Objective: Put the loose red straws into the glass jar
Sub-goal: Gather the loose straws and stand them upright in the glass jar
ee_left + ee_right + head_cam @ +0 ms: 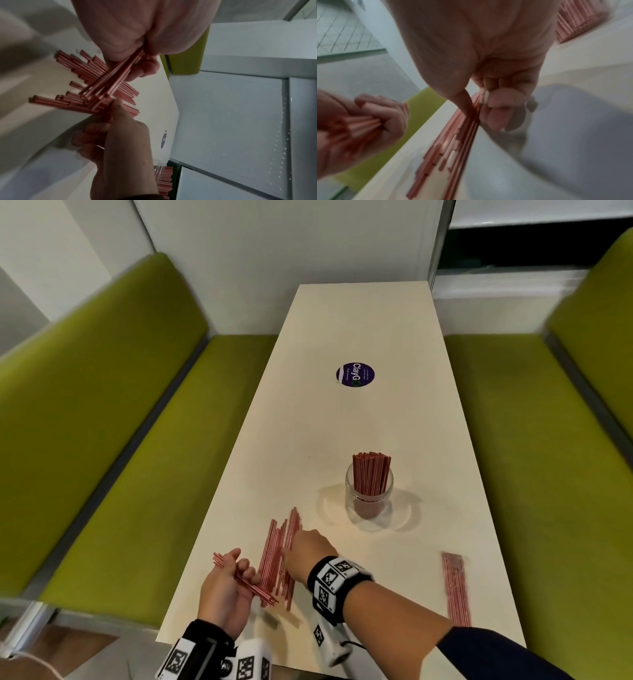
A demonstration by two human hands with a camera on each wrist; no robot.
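My left hand [224, 587] grips small bundle of red straws [245, 580], fingers curled round it, above surface [342, 419] near left edge. My right hand [308, 553] reaches onto loose straws [279, 556] lying just beside — thumb and fingers pinch one. Glass jar [369, 493] upright mid-surface, packed with straws. Wrapped straw pack [455, 589] by right edge.

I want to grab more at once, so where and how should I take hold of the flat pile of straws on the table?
Probably pinch the pile across its middle from above: the straws lie flat, side by side, ends staggered.
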